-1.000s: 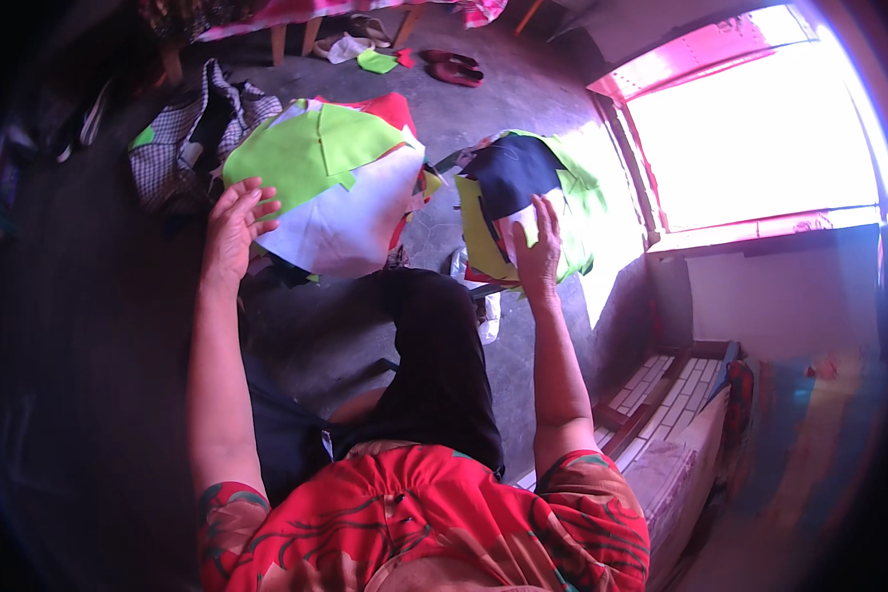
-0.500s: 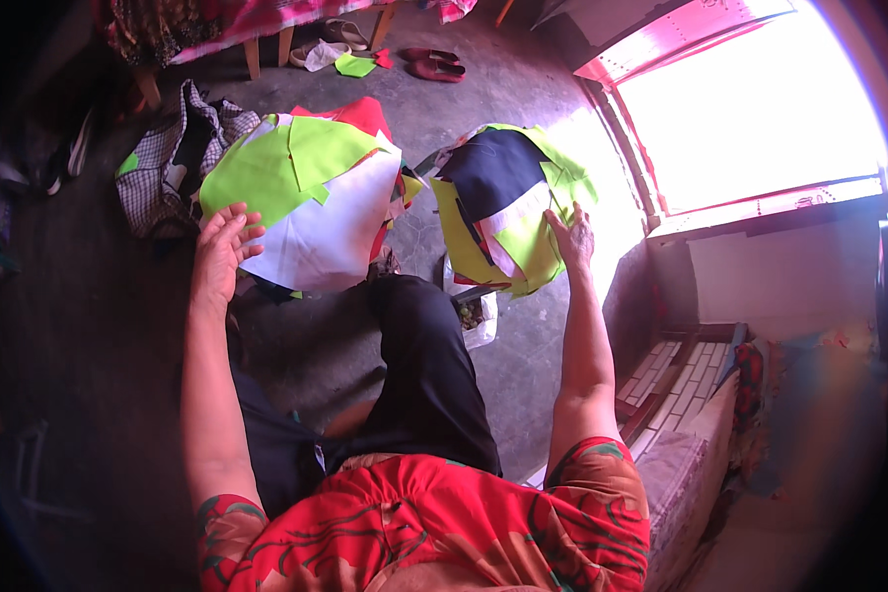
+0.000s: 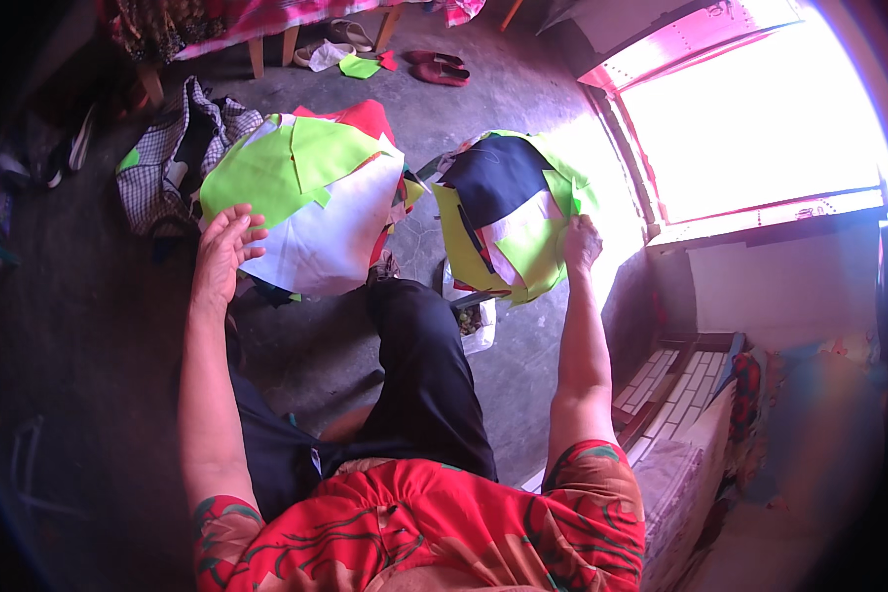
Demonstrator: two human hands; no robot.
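Two heaps of cut fabric pieces stand before me. The left heap shows a large white piece (image 3: 331,242), lime-green pieces (image 3: 252,178) and a red piece (image 3: 367,116). On the right heap, a navy piece (image 3: 493,180) lies among yellow and lime-green ones. My left hand (image 3: 229,247) rests at the near left edge of the left heap, its fingers apart and nothing in them. My right hand (image 3: 582,244) is at the right heap's right side, fingers closed on the edge of a lime-green fabric piece (image 3: 565,189). The fingertips there are partly hidden.
A checked cloth bag (image 3: 153,183) lies left of the heaps. Shoes (image 3: 436,67) and small green and red scraps (image 3: 359,67) are on the far floor. Below the right heap sits a white bag (image 3: 480,326). At right are a bright opening (image 3: 750,118) and a cushioned seat (image 3: 661,483).
My right hand has moved slightly right and down, and its fingers have closed on a lime-green fabric piece's edge. My left hand has stayed nearly still.
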